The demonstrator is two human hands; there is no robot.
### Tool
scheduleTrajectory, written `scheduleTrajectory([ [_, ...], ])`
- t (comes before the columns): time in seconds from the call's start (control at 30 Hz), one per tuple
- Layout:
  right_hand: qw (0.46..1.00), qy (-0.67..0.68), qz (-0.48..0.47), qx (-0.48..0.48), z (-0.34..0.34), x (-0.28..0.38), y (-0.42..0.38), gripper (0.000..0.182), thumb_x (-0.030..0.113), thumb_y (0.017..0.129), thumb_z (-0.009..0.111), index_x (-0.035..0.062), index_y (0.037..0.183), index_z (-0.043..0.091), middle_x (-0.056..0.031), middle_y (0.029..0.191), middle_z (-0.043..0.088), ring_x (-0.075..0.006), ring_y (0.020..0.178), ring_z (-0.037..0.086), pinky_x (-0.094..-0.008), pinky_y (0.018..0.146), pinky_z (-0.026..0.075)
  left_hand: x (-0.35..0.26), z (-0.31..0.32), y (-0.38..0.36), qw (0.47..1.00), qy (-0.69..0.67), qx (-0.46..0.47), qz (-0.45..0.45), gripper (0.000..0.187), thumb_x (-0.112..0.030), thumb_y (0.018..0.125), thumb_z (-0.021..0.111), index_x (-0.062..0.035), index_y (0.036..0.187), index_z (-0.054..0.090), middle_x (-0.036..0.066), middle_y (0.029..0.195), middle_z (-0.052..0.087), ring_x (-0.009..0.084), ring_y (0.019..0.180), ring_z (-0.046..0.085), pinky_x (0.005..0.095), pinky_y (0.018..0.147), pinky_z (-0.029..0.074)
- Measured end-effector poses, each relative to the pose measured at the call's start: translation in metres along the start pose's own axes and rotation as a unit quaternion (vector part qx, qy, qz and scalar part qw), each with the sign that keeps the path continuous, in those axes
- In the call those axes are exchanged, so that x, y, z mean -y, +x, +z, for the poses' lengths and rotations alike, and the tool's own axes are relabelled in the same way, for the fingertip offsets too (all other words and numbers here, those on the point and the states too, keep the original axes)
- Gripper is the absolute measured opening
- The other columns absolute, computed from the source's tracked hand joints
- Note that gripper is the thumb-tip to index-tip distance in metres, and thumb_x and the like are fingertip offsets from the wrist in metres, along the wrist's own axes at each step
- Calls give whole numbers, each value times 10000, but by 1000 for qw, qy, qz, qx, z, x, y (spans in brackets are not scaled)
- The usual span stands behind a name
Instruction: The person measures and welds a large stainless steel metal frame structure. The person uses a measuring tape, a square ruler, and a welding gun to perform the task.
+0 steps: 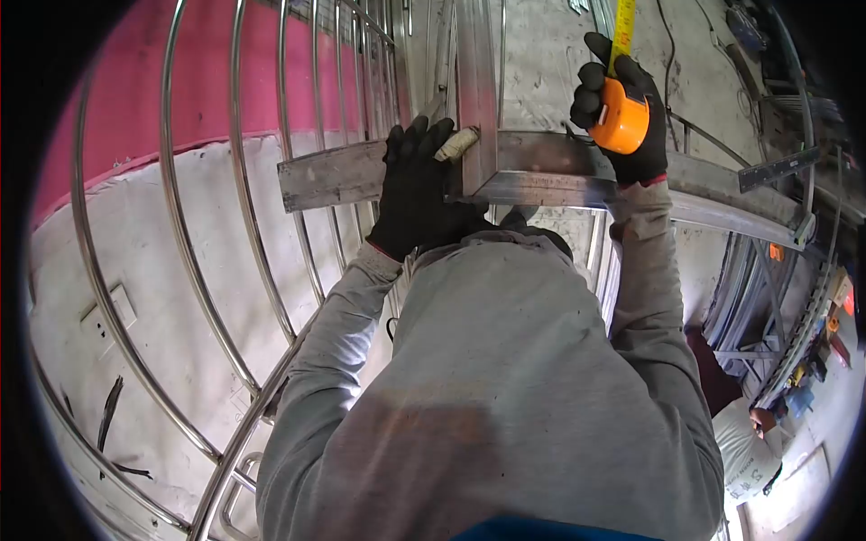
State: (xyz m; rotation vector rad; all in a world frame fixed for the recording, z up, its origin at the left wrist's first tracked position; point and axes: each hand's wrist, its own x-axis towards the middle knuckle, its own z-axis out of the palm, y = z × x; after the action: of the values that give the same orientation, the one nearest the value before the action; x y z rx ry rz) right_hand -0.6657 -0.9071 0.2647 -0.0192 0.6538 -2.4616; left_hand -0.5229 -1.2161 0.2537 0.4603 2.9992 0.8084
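Leaning over a curved cage of polished steel rods (207,298) that sweeps from the pink-and-white wall (117,108) on my left down past my grey sweatshirt sleeves (343,361), I work where a flat, curved stainless steel band (713,194) crosses an upright square steel post (476,81). The band runs from a blunt end at the left, passes the post and arcs away to the right over the dusty concrete floor (541,54). My left hand (417,189), in a black work glove, is pressed flat against the band just left of the post, its fingers (424,135) closed loosely on a short, pale, cylindrical marker (458,142) whose tip meets the post's edge. My right hand (622,113), gloved the same, is raised just above the band, its fingers clenched around an orange tape measure case (621,117). A yellow tape blade (622,27) runs straight up from the case and out of the top of the view, beside the post.
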Motion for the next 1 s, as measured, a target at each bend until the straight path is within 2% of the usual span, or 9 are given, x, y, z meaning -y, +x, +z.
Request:
scheduleTrajectory([
  [0.1, 996, -63, -19, -65, 7, -2, -30, 521, 349, 1111, 526, 66, 1548, 499, -69, 1014, 679, -222, 786, 618, -381, 727, 507, -1, 2, -1, 1000, -11, -3, -1, 960, -589, 685, 880, -222, 1522, 583, 185, 1551, 538, 439, 1534, 363, 604, 1306, 142],
  [0.13, 994, -78, -41, -64, 11, -3, -36, 553, 341, 1085, 584, 3, 1515, 503, -120, 983, 708, -250, 774, 716, -401, 663, 596, -1, 2, -2, 1000, -13, -12, 6, 959, -589, 686, 879, -228, 1523, 581, 189, 1552, 536, 437, 1534, 364, 600, 1308, 139],
  [0.23, 992, -86, -65, -67, 24, -8, -61, 554, 331, 1081, 588, 0, 1516, 495, -119, 959, 694, -256, 725, 700, -410, 634, 578, -1, 2, -1, 1000, -2, -5, 7, 972, -594, 682, 880, -224, 1528, 574, 199, 1550, 538, 445, 1524, 376, 601, 1307, 140],
  [0.27, 990, -66, -64, -111, 31, -11, -69, 571, 329, 1074, 593, -2, 1525, 480, -123, 950, 689, -261, 685, 680, -414, 602, 555, -1, 3, 0, 1000, -2, -6, 9, 972, -594, 682, 880, -224, 1528, 574, 199, 1550, 538, 445, 1524, 376, 601, 1307, 140],
  [0.37, 987, -67, -78, -122, 34, -20, -86, 576, 336, 1072, 593, -7, 1519, 475, -125, 947, 687, -265, 688, 678, -419, 594, 546, -3, 1, -1, 1000, 6, -3, 7, 968, -587, 685, 883, -222, 1527, 573, 201, 1548, 542, 452, 1519, 381, 606, 1304, 147],
  [0.43, 985, -52, -84, -139, 35, -28, -94, 525, 321, 1076, 584, -7, 1480, 509, -131, 953, 691, -265, 690, 677, -413, 602, 544, -4, -3, 0, 999, 35, 14, 17, 990, -715, 749, 827, -134, 1513, 582, 175, 1585, 517, 446, 1511, 389, 618, 1286, 164],
  [0.53, 976, -29, -71, -205, 41, -39, -102, 431, 308, 1088, 574, 2, 1390, 587, -121, 982, 698, -256, 706, 663, -413, 622, 549, -4, -1, -1, 999, 32, 9, 20, 1007, -723, 744, 828, -118, 1511, 584, 172, 1594, 509, 447, 1513, 386, 615, 1287, 164],
  [0.93, 977, 29, -77, -198, 34, -62, -117, 404, 309, 1092, 598, 20, 1374, 598, -105, 990, 707, -235, 767, 686, -376, 668, 572, -5, 0, -2, 999, 14, -5, 32, 982, -666, 771, 851, -137, 1541, 550, 141, 1631, 479, 417, 1556, 357, 608, 1305, 144],
  [1.0, 977, 12, -68, -203, 32, -64, -117, 452, 358, 1118, 543, 27, 1423, 576, -86, 1017, 693, -210, 768, 666, -387, 679, 539, -4, 1, -3, 999, 13, -7, 34, 981, -667, 770, 851, -136, 1538, 552, 141, 1630, 479, 418, 1557, 355, 611, 1303, 145],
])
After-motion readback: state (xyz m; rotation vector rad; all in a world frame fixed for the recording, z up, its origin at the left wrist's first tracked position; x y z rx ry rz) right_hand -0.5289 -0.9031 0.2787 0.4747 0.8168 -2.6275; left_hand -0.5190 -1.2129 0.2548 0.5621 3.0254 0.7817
